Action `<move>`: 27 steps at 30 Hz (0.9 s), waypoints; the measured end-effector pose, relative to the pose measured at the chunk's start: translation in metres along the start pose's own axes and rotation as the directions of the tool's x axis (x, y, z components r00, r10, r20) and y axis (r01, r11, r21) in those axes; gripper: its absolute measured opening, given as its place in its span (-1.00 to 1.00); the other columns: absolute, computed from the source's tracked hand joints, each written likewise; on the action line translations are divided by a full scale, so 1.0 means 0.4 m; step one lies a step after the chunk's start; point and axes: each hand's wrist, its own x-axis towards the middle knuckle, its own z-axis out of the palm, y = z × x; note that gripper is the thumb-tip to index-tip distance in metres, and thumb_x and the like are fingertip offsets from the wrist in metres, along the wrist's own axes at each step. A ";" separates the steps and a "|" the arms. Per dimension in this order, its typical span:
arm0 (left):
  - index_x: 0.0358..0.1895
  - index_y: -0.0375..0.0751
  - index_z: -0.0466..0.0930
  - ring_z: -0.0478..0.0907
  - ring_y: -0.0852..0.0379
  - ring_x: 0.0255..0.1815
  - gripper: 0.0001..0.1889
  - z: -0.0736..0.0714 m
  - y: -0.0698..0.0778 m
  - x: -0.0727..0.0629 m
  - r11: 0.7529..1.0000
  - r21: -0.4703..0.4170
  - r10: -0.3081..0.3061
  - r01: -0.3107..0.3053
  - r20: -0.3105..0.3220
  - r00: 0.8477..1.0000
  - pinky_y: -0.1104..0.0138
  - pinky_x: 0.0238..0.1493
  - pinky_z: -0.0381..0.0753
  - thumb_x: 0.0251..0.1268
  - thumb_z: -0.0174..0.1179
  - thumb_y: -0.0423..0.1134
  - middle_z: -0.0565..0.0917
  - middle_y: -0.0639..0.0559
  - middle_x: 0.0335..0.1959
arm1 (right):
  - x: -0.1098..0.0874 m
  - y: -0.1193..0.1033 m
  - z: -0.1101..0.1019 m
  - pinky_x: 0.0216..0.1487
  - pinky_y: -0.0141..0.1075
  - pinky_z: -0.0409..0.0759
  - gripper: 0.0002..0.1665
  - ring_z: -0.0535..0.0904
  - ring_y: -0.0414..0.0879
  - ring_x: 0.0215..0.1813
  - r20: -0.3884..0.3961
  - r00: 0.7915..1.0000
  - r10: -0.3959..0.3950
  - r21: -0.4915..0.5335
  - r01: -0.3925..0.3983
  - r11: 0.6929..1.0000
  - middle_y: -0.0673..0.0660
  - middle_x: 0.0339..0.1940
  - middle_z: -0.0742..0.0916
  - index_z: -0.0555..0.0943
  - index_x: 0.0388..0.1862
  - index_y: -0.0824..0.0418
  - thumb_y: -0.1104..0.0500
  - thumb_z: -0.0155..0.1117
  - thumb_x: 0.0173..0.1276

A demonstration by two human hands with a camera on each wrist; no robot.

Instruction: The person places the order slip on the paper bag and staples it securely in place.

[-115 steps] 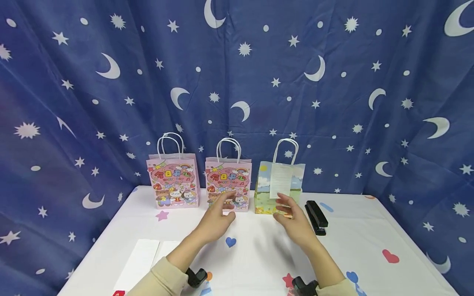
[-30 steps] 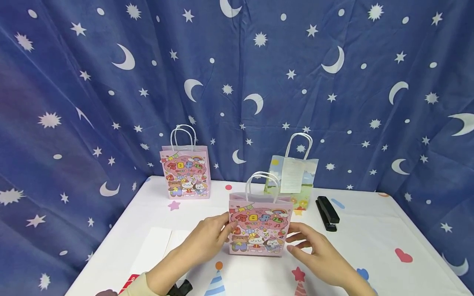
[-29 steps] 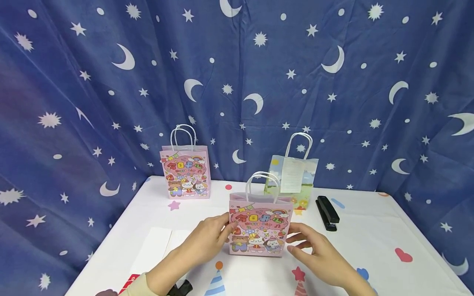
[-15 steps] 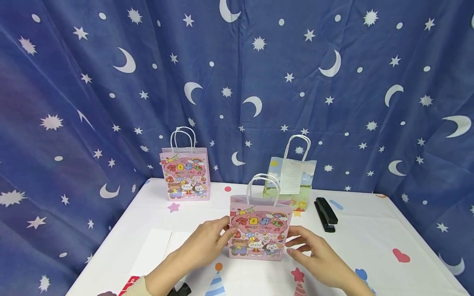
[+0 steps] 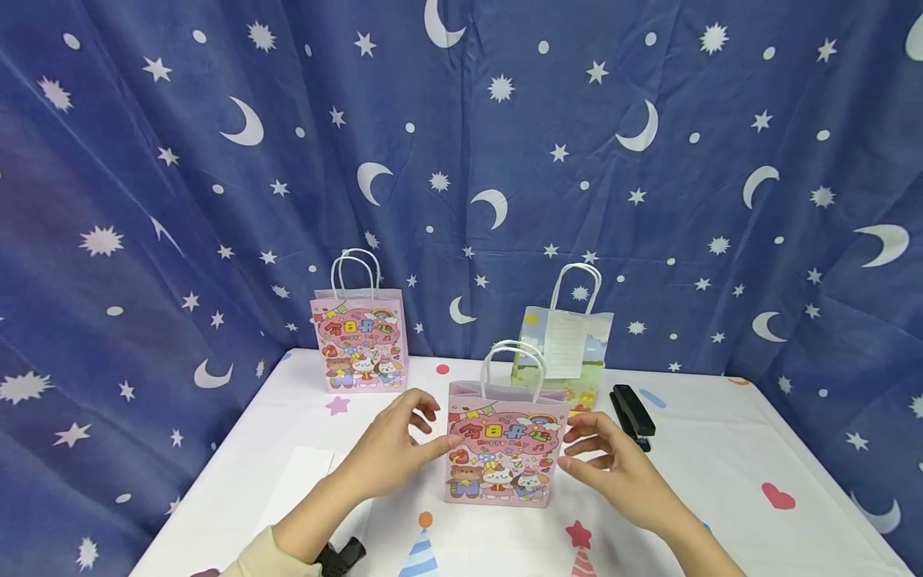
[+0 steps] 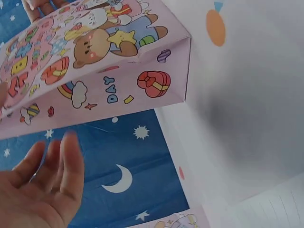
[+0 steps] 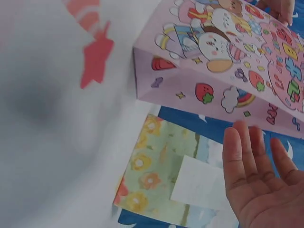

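A pink paper gift bag (image 5: 505, 453) with cartoon animals and white twisted handles stands upright near the middle of the table. On its left is my left hand (image 5: 389, 449), fingers spread, the thumb tip at the bag's front edge; the left wrist view shows the other fingers apart from its side panel (image 6: 118, 92). My right hand (image 5: 623, 473) hovers by the right side, fingers loosely bent. In the right wrist view that palm (image 7: 261, 190) holds nothing, and a narrow gap seems to part the fingertips from the bag.
Another pink gift bag (image 5: 360, 344) stands at the back left. Partly behind the middle bag is a green-and-blue landscape bag (image 5: 594, 353) bearing a lined paper slip (image 5: 565, 344). A black stapler (image 5: 633, 413) lies right of it. White paper (image 5: 296, 481) lies front left.
The middle pink bag has come forward from the back row between the other two. In the last half second my left fingers have spread off its side, and my right hand has risen slightly.
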 end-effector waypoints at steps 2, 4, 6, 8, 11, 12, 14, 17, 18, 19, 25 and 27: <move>0.24 0.11 0.45 0.59 0.09 0.20 -0.41 -0.005 -0.002 0.012 0.996 -0.088 0.013 -0.014 -0.012 1.000 0.21 0.12 0.68 0.24 0.45 0.18 0.56 0.16 0.18 | 0.011 -0.002 -0.005 0.04 -0.33 0.66 -0.36 0.66 -0.01 0.12 -0.015 1.000 -0.007 0.008 0.007 1.000 0.15 0.14 0.65 0.45 0.35 0.12 0.05 0.49 0.38; 0.40 0.09 0.38 0.50 -0.01 0.38 -0.31 -0.009 -0.003 0.026 0.983 -0.180 0.045 -0.044 0.002 0.999 0.11 0.31 0.61 0.25 0.48 0.07 0.51 0.10 0.34 | 0.022 -0.007 -0.010 0.08 -0.34 0.67 -0.30 0.65 0.04 0.16 -0.025 0.999 -0.025 0.010 0.025 1.000 0.15 0.19 0.64 0.44 0.41 0.11 0.05 0.49 0.37; 0.50 0.02 0.32 0.43 -0.06 0.48 -0.24 -0.013 -0.003 0.041 0.963 -0.260 0.087 -0.076 0.030 0.996 0.03 0.44 0.51 0.29 0.47 -0.02 0.47 0.02 0.45 | 0.033 -0.014 -0.015 0.09 -0.34 0.69 -0.28 0.63 0.10 0.20 -0.025 0.999 -0.029 0.013 0.029 0.999 0.16 0.24 0.64 0.44 0.44 0.11 0.04 0.49 0.37; 0.53 -0.04 0.31 0.41 -0.11 0.52 -0.24 -0.016 -0.001 0.054 0.942 -0.322 0.118 -0.092 0.063 0.991 -0.02 0.49 0.44 0.32 0.45 -0.08 0.45 -0.04 0.50 | 0.047 -0.022 -0.018 0.08 -0.35 0.70 -0.27 0.64 0.12 0.21 -0.019 0.999 -0.029 0.032 0.030 0.999 0.19 0.28 0.63 0.44 0.46 0.13 0.05 0.48 0.38; 0.49 -0.08 0.40 0.49 -0.13 0.47 -0.32 -0.016 0.006 0.067 0.919 -0.389 0.119 -0.069 0.106 0.987 -0.02 0.47 0.47 0.35 0.43 -0.13 0.52 -0.09 0.44 | 0.068 -0.030 -0.022 0.07 -0.35 0.70 -0.30 0.66 0.19 0.20 0.001 1.000 -0.028 0.078 0.027 0.997 0.23 0.29 0.64 0.47 0.45 0.16 0.08 0.47 0.39; 0.47 -0.08 0.44 0.52 -0.14 0.44 -0.35 -0.016 0.011 0.070 0.913 -0.405 0.113 -0.057 0.116 0.987 -0.01 0.44 0.51 0.35 0.43 -0.13 0.56 -0.10 0.41 | 0.074 -0.032 -0.023 0.08 -0.35 0.70 -0.32 0.68 0.18 0.18 0.009 0.999 -0.030 0.095 0.029 0.995 0.24 0.28 0.65 0.48 0.44 0.17 0.10 0.46 0.40; 0.41 -0.06 0.52 0.59 -0.13 0.37 -0.41 -0.016 0.017 0.075 0.905 -0.425 0.095 -0.032 0.127 0.987 0.04 0.36 0.60 0.35 0.43 -0.12 0.64 -0.11 0.32 | 0.088 -0.035 -0.022 0.09 -0.33 0.70 -0.36 0.70 0.17 0.15 0.022 0.999 -0.046 0.113 0.043 0.993 0.24 0.25 0.68 0.52 0.42 0.15 0.11 0.45 0.41; 0.35 -0.10 0.58 0.67 -0.08 0.27 -0.46 -0.014 0.022 0.084 0.888 -0.461 0.082 -0.011 0.135 0.988 0.16 0.24 0.69 0.33 0.44 -0.12 0.72 -0.13 0.21 | 0.102 -0.039 -0.020 0.09 -0.28 0.69 -0.41 0.72 0.08 0.11 0.029 0.998 -0.057 0.136 0.052 0.989 0.23 0.20 0.71 0.56 0.38 0.13 0.12 0.45 0.40; 0.34 -0.12 0.59 0.69 -0.06 0.24 -0.47 -0.013 0.023 0.087 0.883 -0.470 0.084 -0.011 0.133 0.988 0.19 0.20 0.71 0.33 0.44 -0.13 0.73 -0.15 0.18 | 0.105 -0.041 -0.018 0.09 -0.27 0.70 -0.43 0.72 0.05 0.09 0.032 0.997 -0.063 0.140 0.058 0.988 0.23 0.18 0.72 0.57 0.37 0.15 0.13 0.44 0.41; 0.32 -0.13 0.61 0.71 -0.04 0.20 -0.48 -0.012 0.023 0.090 0.879 -0.477 0.083 -0.012 0.130 0.988 0.22 0.16 0.72 0.32 0.44 -0.14 0.75 -0.15 0.16 | 0.108 -0.042 -0.017 0.09 -0.27 0.70 -0.44 0.73 0.02 0.08 0.032 0.997 -0.064 0.147 0.059 0.987 0.23 0.17 0.72 0.57 0.36 0.15 0.13 0.45 0.41; 0.20 -0.26 0.68 0.77 0.13 0.02 -0.57 -0.005 0.021 0.096 0.864 -0.502 0.094 -0.027 0.110 0.989 0.30 0.08 0.74 0.33 0.44 -0.16 0.80 -0.16 0.03 | 0.120 -0.047 -0.007 0.11 -0.27 0.68 -0.49 0.74 -0.07 0.06 0.029 0.998 -0.048 0.192 0.042 0.981 0.18 0.15 0.74 0.61 0.31 0.19 0.13 0.43 0.42; 0.14 -0.26 0.72 0.78 0.18 -0.03 -0.61 -0.001 0.020 0.094 0.868 -0.496 0.082 -0.024 0.096 0.992 0.32 0.06 0.73 0.33 0.44 -0.15 0.82 -0.12 -0.03 | 0.123 -0.046 -0.003 0.11 -0.28 0.68 -0.51 0.74 -0.09 0.05 0.024 0.999 -0.046 0.195 0.040 0.980 0.14 0.13 0.75 0.61 0.30 0.21 0.12 0.42 0.44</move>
